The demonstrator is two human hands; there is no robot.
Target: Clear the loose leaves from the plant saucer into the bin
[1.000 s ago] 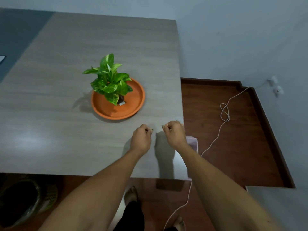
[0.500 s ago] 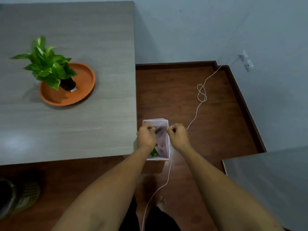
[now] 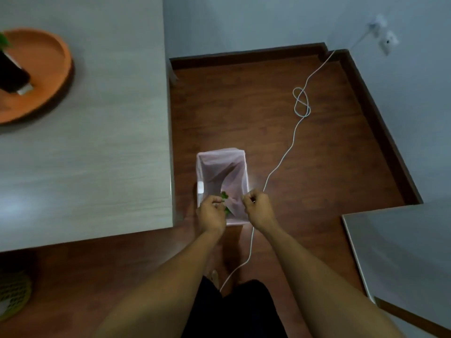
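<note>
The small white bin (image 3: 220, 152) with a pinkish liner stands on the wooden floor beside the table's corner. Both my hands hover over its near rim. My left hand (image 3: 211, 213) is curled, with small green loose leaves (image 3: 224, 195) at its fingertips, over the bin's opening. More green (image 3: 228, 211) shows just under that hand, inside the bin. My right hand (image 3: 258, 208) has its fingers pinched together; nothing shows in them. The orange plant saucer (image 3: 41, 57) lies on the table at the far left, with the black plant pot (image 3: 11, 74) on it, cut off by the frame edge.
The grey wood table (image 3: 109, 142) fills the left side. A white cable (image 3: 288, 152) runs across the floor from the wall sockets (image 3: 388, 41), past the bin, to my feet. A second grey table corner (image 3: 400, 245) is at the right. A green perforated basket (image 3: 13, 293) sits lower left.
My hands went from the table's near edge, off to the right and down over the bin. The view swung with them. Green leaves now show at my left fingertips.
</note>
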